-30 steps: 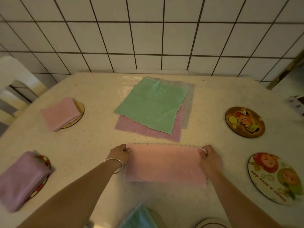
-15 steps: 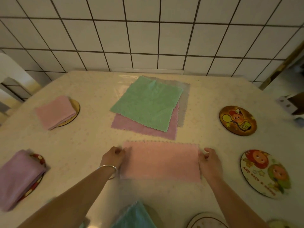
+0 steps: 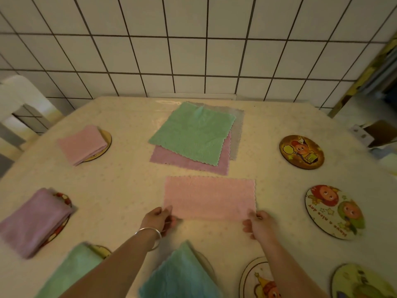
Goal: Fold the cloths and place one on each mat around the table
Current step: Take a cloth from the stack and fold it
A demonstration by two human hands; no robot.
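Note:
A pink cloth (image 3: 209, 197), folded in half into a long rectangle, lies flat in the middle of the table. My left hand (image 3: 158, 220) pinches its near left corner and my right hand (image 3: 258, 222) pinches its near right corner. Behind it is a stack of flat cloths: a green cloth (image 3: 192, 132) on top, a pink one (image 3: 191, 165) under it, a grey one (image 3: 237, 125) at the bottom. Folded cloths sit on mats: a pink folded cloth (image 3: 82, 144), a purple one (image 3: 34, 220), a green one (image 3: 71, 274) and a teal one (image 3: 182, 274).
Bare round cartoon mats lie at the right (image 3: 301, 151), (image 3: 335, 211) and at the near edge (image 3: 261, 280), (image 3: 363, 282). A tiled wall (image 3: 193, 50) stands behind the table. A white chair (image 3: 19, 104) is at the far left.
Both hands slid from the cloth's far corners down its short sides to the near corners. The camera view shifted, showing more of the near table.

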